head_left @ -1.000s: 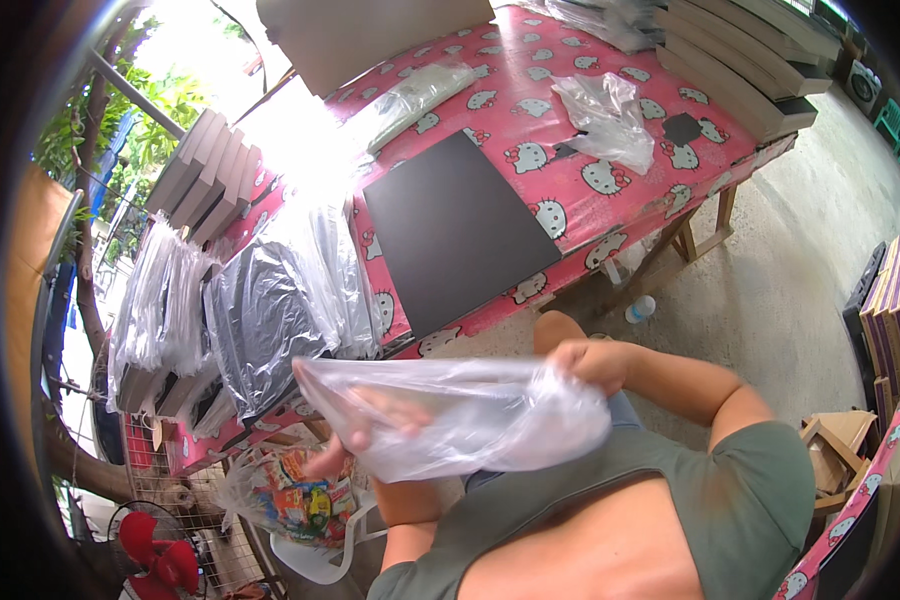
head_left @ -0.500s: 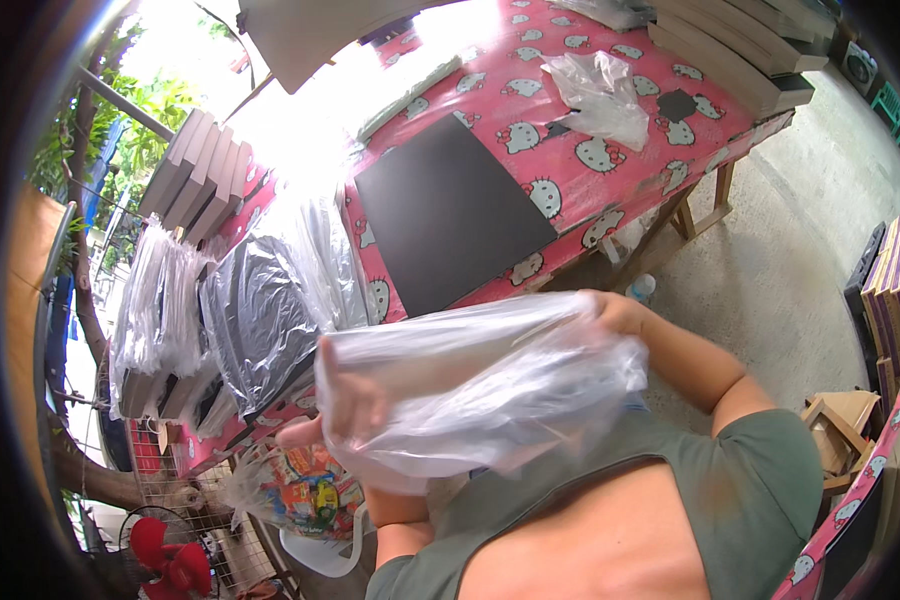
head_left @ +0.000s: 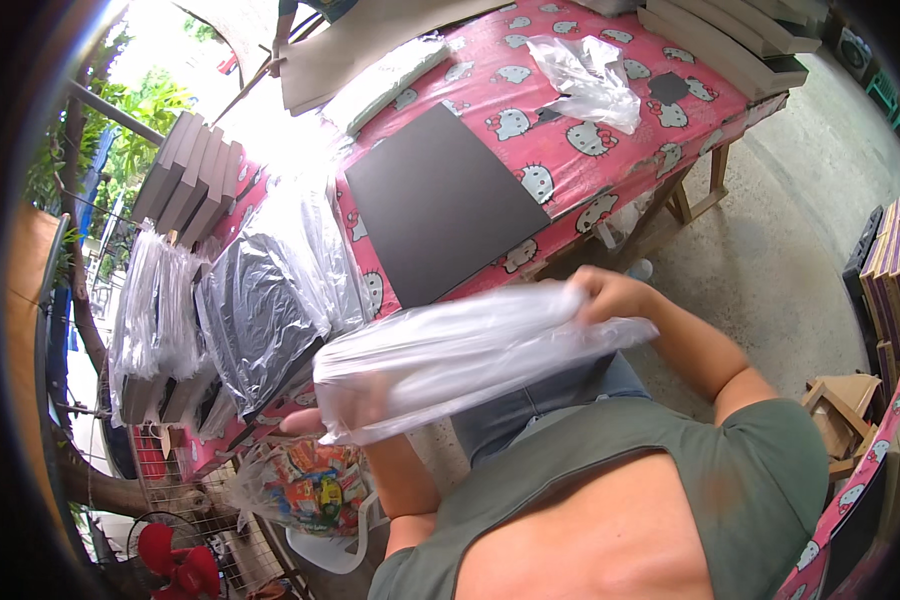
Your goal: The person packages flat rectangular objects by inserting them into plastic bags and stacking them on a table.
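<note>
A clear plastic bag [head_left: 470,345] stretches between my two hands, in front of my body. My right hand [head_left: 610,297] is closed on the upper right edge of the bag. At its left end my left hand [head_left: 355,402] shows blurred through the film, thumb sticking out to the side and fingers apart. Whether those fingers are inside the bag or behind it, I cannot tell. A flat black square panel [head_left: 445,205] lies on the pink patterned table cover [head_left: 580,205] just beyond the bag. To the left lies a black panel wrapped in clear plastic [head_left: 260,305].
Bundled plastic bags [head_left: 155,310] and grey-edged boards [head_left: 185,180] stand at the left. Crumpled plastic [head_left: 590,80] lies farther back on the table. Stacked boxes [head_left: 730,45] fill the far right corner. Below left are a bag of colourful packets [head_left: 320,490] and a red fan [head_left: 175,560].
The bag has flattened and narrowed between my hands, its lower edge lifting. My right hand has risen slightly. At the far edge, the large board has shifted and a person's arm now shows.
</note>
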The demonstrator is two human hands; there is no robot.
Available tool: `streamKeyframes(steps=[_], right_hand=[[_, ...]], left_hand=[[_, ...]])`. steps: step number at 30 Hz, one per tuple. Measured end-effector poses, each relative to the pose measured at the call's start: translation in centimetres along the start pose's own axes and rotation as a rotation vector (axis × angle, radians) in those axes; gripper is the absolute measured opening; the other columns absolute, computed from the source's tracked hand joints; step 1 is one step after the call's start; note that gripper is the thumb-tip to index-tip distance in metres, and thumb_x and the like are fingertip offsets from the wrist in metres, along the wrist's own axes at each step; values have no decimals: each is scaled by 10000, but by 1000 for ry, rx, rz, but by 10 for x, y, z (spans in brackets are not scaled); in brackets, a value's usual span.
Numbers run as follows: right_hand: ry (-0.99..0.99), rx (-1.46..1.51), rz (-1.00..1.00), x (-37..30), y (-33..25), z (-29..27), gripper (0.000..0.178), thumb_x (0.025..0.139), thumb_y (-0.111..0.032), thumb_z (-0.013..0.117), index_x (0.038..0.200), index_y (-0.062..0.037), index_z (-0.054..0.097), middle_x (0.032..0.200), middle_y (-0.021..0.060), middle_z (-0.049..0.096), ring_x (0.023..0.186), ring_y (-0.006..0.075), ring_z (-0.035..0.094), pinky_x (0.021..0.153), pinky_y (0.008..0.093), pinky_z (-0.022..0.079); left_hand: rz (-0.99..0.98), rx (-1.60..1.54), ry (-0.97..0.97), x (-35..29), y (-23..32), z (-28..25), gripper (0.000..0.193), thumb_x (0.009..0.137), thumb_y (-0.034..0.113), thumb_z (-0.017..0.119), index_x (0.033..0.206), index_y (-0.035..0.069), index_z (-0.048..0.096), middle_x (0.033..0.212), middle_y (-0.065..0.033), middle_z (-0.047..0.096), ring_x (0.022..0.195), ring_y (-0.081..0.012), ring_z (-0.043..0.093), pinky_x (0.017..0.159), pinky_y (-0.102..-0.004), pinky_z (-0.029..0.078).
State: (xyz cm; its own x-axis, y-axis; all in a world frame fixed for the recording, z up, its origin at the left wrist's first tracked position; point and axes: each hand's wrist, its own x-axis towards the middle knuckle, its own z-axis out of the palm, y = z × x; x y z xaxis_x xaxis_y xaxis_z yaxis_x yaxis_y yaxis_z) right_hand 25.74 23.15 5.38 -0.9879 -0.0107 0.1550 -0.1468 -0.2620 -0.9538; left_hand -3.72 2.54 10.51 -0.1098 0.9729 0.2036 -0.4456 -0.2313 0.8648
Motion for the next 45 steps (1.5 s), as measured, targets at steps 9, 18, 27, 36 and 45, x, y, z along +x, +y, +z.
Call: streamKeyframes(steps=[9, 18, 27, 36, 45], right_hand=[[606, -69, 183, -10, 4, -25, 212, 818, -209, 595, 921, -26, 567, 796, 30, 579, 712, 85, 531, 663, 232, 437], [1377, -1198, 251, 78, 15, -70, 224, 714, -74, 503, 885, 51, 575, 801, 217, 591, 767, 376, 570, 709, 425, 456], [1154, -307, 183, -17, 27, 12, 98, 730, -56, 556, 796, -7, 609, 741, 146, 597, 733, 190, 595, 659, 294, 469], [922, 318, -130, -24, 10, -3, 311, 750, 49, 561, 998, -62, 410, 837, 65, 556, 718, 143, 575, 606, 251, 479], [934, 92, -73, -22, 36, 5, 314, 719, 6, 639, 998, -41, 503, 825, 29, 565, 779, 104, 547, 696, 223, 441]], left_hand=[[13, -708, 272, 22, -53, -19, 257, 876, 240, 484, 972, 9, 541, 989, -118, 571, 892, -216, 521, 867, -425, 388], [50, 691, 919, 77, -101, -26, 122, 823, 125, 578, 782, 10, 581, 723, -30, 556, 480, -68, 467, 391, -209, 392], [113, 621, 957, -31, -106, 22, 121, 830, 124, 579, 802, 22, 520, 813, -73, 581, 633, -81, 510, 520, -222, 423], [93, -174, 732, -19, -52, 43, 372, 772, 187, 659, 1046, 56, 445, 857, -44, 551, 799, -151, 561, 705, -259, 479], [21, 870, 616, -45, -71, 6, 127, 753, -67, 565, 873, -26, 575, 1057, -104, 543, 856, -129, 557, 759, -250, 443]])
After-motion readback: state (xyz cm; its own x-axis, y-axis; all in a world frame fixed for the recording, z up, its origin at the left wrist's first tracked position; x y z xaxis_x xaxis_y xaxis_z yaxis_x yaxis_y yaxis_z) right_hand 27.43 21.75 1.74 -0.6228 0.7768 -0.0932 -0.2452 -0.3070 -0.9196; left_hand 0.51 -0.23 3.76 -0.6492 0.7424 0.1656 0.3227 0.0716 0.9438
